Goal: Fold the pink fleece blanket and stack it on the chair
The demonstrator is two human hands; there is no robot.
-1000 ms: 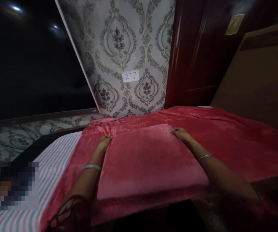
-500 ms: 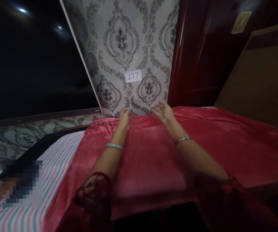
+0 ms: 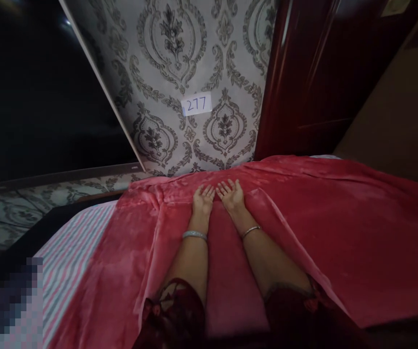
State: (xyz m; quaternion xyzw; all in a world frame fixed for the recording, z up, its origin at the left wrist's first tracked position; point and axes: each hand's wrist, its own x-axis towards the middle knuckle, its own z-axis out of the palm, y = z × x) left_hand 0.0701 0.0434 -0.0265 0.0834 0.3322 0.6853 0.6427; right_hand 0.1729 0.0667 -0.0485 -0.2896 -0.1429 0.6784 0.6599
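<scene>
Pressing: both hands flat, palms down, side by side on the far part of the folded red blanket (image 3: pixel 230 271)
Left hand (image 3: pixel 203 199): grip fully open, fingers spread and laid on the plush, closed on nothing; silver bangle (image 3: pixel 194 235) at the wrist
Right hand (image 3: pixel 231 195): grip likewise open, fingers stretched forward, holding nothing; thin bracelet (image 3: pixel 251 231) at the wrist; thumb side just beside the left hand, nearly touching
Blanket: folded panel lying lengthwise under both forearms, on top of the rest of the same red cloth, spread wide across the bed toward the right and up to the wall; creases running out on either side of the wrists
Sleeves: dark red lace cuffs (image 3: pixel 174 310) at the bottom edge, over the near end of the fold
Striped sheet (image 3: pixel 69 257): pink, grey and white stripes, uncovered at the left of the blanket, bottom left corner blurred out
Wall: grey damask wallpaper (image 3: pixel 179 63) straight ahead, with a small white label (image 3: pixel 196 103) reading 277 stuck above the hands
Door: glossy dark red wood (image 3: pixel 314 77) to the right of the wallpaper
Left side: dark pane (image 3: pixel 38 97), edged by a pale frame
</scene>
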